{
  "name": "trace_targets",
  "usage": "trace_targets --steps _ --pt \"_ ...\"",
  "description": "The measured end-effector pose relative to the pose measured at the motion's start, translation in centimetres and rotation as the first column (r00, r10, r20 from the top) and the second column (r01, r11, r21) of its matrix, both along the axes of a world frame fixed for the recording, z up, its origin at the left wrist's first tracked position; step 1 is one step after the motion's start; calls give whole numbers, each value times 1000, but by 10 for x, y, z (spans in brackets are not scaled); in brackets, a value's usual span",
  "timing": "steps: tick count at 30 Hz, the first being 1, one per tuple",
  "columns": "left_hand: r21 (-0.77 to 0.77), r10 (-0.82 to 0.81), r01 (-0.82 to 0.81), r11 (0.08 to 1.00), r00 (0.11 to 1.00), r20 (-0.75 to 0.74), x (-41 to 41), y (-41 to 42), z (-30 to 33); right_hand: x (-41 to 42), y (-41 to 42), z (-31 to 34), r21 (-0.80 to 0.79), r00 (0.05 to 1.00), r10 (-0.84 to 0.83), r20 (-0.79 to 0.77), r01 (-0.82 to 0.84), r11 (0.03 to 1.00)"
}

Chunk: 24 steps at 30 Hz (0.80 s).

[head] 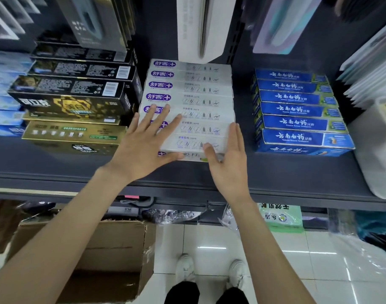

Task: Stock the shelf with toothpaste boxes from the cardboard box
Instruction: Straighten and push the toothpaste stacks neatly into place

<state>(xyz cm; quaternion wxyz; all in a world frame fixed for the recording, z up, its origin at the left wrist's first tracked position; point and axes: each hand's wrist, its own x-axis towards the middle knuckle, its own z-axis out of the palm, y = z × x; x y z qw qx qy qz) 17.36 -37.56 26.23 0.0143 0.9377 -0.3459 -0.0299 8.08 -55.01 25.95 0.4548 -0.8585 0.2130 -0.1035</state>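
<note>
A stack of white toothpaste boxes (200,110) with purple logos sits in the middle of the dark shelf (78,167), the boxes lying flat and stepped back row behind row. My left hand (144,148) lies flat on the front left of the stack, fingers spread wide across the purple logos, thumb stretched along the front edge of a lower box. My right hand (229,159) stands on edge against the right end of the front boxes, fingers straight and close together, thumb touching the front face. Neither hand is gripping anything; both are flat and pressing against the stack.

To the right, well apart from my boxes, is a stack of blue toothpaste boxes (297,110). To the left, just beside the white stack, are black and gold toothpaste boxes (73,99), and farther left some pale blue ones at the frame edge. Tall packaged items hang or stand behind the stacks, blurred.

Below the shelf, on the pale tiled floor (297,260), the open cardboard box (113,249) sits under my left forearm; I cannot tell what is inside. My white shoes (211,273) are beside it.
</note>
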Motion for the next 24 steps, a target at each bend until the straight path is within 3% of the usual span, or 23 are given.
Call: trace_targets --steps 11,20,22,24 --pt "67 8 -11 998 999 38 -2 -3 4 -3 0 -7 -54 998 39 47 -36 998" --pt "144 31 -46 989 994 105 -20 -13 18 -1 -1 -2 -104 997 61 -45 -65 992" --pt "62 1 -8 998 994 108 -34 -20 22 -4 -3 5 -185 998 25 -54 -35 982" --pt "-210 49 -20 978 990 135 -54 -9 29 -8 2 18 -298 993 65 97 -33 954"
